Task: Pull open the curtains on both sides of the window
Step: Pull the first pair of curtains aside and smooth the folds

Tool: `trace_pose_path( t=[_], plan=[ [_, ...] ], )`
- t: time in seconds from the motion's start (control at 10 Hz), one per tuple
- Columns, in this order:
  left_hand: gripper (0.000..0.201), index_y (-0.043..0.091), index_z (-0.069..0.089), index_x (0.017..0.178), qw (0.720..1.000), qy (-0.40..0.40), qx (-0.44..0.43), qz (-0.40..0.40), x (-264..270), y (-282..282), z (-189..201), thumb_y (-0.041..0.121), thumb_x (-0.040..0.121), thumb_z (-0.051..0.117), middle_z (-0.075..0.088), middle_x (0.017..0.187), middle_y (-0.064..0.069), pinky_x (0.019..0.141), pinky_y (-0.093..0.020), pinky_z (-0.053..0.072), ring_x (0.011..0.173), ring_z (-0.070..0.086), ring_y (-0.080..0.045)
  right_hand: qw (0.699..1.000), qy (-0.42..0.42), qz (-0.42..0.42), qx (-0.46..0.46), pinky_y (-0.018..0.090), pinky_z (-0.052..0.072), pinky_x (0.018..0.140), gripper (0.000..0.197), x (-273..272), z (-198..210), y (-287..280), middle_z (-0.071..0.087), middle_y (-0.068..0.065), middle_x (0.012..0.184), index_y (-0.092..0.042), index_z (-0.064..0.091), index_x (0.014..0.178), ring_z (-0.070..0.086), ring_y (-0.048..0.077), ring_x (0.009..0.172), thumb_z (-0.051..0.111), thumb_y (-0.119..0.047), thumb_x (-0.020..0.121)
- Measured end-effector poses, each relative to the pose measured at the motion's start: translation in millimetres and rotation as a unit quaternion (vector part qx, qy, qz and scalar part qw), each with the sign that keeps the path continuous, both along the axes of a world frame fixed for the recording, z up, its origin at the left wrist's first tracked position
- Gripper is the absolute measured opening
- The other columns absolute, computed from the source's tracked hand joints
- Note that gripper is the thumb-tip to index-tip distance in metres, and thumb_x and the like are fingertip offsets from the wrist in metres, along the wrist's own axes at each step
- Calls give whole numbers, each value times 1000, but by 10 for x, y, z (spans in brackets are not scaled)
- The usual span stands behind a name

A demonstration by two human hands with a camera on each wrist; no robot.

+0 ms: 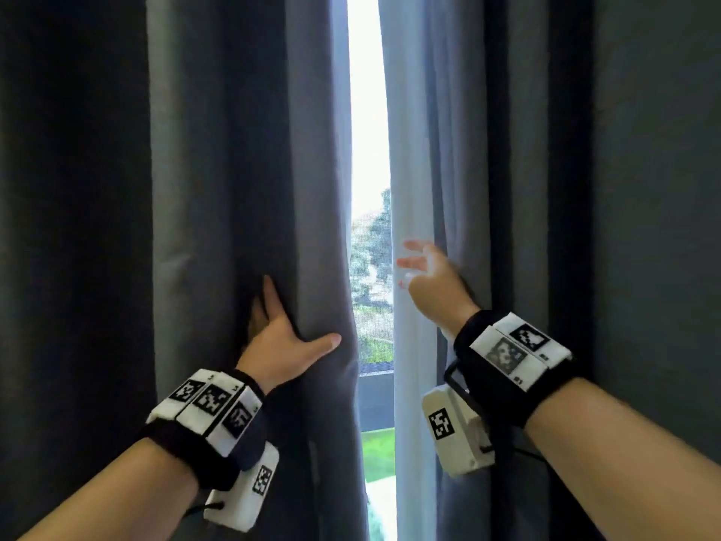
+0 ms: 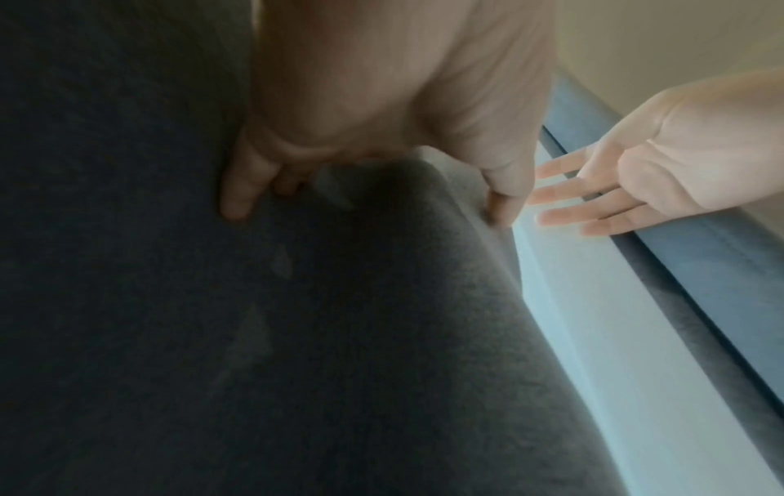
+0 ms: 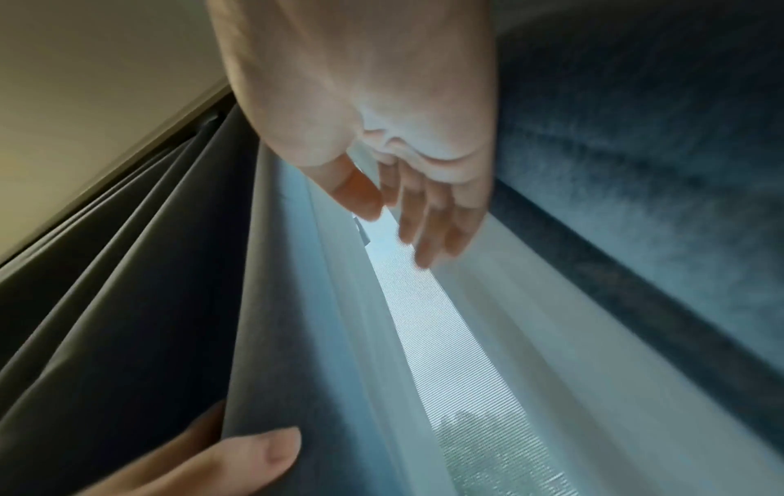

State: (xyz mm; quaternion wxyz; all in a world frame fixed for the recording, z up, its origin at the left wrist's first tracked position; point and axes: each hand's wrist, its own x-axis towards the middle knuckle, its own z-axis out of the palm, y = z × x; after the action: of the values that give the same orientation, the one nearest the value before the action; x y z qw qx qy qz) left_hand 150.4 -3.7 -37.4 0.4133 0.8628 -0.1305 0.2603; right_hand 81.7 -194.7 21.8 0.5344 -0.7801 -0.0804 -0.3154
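Observation:
Two dark grey curtains hang nearly together, leaving a narrow bright gap of window (image 1: 368, 150) between them. My left hand (image 1: 290, 329) grips a fold at the inner edge of the left curtain (image 1: 218, 150), with the thumb in front and the fingers sunk into the crease behind. The left wrist view shows this hand (image 2: 360, 161) curled round the left curtain (image 2: 297, 335). My right hand (image 1: 425, 267) is open with fingers spread, just at the pale inner edge of the right curtain (image 1: 448, 150). In the right wrist view its fingers (image 3: 424, 228) hang straight over the window mesh (image 3: 445, 335).
Through the gap I see a mesh screen, trees and grass, and the grey window sill (image 1: 374, 396) low down. The pale ceiling (image 3: 85, 84) and the curtain track (image 3: 178, 124) show above the left curtain's pleats (image 3: 127, 302). Dark wall flanks both curtains.

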Motion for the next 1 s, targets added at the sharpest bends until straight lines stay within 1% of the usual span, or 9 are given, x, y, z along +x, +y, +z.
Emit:
trace_pose_path(
  t=[0.2, 0.3, 0.4, 0.5, 0.6, 0.7, 0.8, 0.9, 1.0],
  plan=[
    [141, 23, -19, 144, 1000, -4, -2, -14, -10, -185, 27, 62, 48, 78, 0, 157, -12, 114, -48, 24, 144, 11, -32, 997, 29, 60, -35, 13, 44, 60, 63, 154, 28, 103, 44, 8, 140, -22, 27, 143, 50, 0, 81, 36, 4, 86],
    [129, 17, -15, 145, 1000, -8, 7, 13, -1, -297, 64, 46, 60, 78, 6, 155, -19, 111, -47, 29, 140, 19, -38, 995, 53, 70, -41, 16, 42, 66, 69, 179, 51, 41, 36, 10, 148, -25, 16, 148, 49, 0, 91, 35, 3, 88],
    [107, 11, -4, 146, 999, 0, 19, 35, 39, -421, 91, 35, 73, 69, 11, 153, -22, 110, -44, 30, 137, 25, -41, 993, 77, 87, -4, 30, 46, 73, 72, 165, 56, -119, 24, 21, 152, -26, 8, 149, 44, 28, 126, 34, 7, 90],
    [80, 2, 7, 145, 997, 7, 47, 61, 76, -569, 75, 25, 84, 55, 14, 151, -26, 112, -43, 26, 137, 23, -42, 989, 103, 97, 33, 32, 27, 90, 74, 196, 25, -371, 33, 24, 144, -26, 7, 149, 35, 42, 132, 33, 11, 91],
    [68, -1, 7, 144, 996, 23, 50, 69, 108, -698, 60, 18, 90, 44, 9, 153, -28, 114, -43, 17, 142, 12, -40, 991, 121, 54, 10, 37, 30, 99, 74, 224, 2, -733, 39, 12, 138, -31, 2, 149, 46, 36, 125, 35, 5, 92],
    [54, -11, 25, 136, 993, 31, 70, 85, 144, -776, 70, 16, 92, 41, 30, 143, -35, 107, -46, 27, 132, 30, -45, 992, 123, -28, -20, 42, 20, 114, 78, 203, 10, -1114, 11, 7, 158, -29, -1, 149, 20, 30, 143, 41, 1, 90],
    [37, -16, 45, 116, 991, 23, 88, 94, 156, -841, 79, 12, 92, 41, 56, 114, -37, 87, -48, 41, 106, 52, -50, 990, 92, -108, -1, 30, 19, 112, 79, 203, 40, -1616, 5, 3, 159, -24, -3, 150, 16, 27, 143, 43, -2, 89],
    [36, -16, 45, 116, 990, 15, 86, 112, 196, -878, 63, 11, 91, 42, 56, 112, -38, 86, -49, 42, 105, 52, -52, 972, 105, -205, 48, 45, 10, 118, 86, 194, 19, -1897, -1, 5, 160, -30, -11, 148, 9, 30, 145, 47, -14, 86],
    [38, -16, 44, 119, 990, 17, 78, 120, 223, -894, 51, 11, 91, 42, 55, 116, -37, 87, -49, 42, 106, 51, -52, 959, 123, -245, 77, 48, 11, 116, 86, 221, -29, -1895, 2, 10, 159, -28, -11, 148, 12, 32, 145, 49, -25, 85]
  ],
)
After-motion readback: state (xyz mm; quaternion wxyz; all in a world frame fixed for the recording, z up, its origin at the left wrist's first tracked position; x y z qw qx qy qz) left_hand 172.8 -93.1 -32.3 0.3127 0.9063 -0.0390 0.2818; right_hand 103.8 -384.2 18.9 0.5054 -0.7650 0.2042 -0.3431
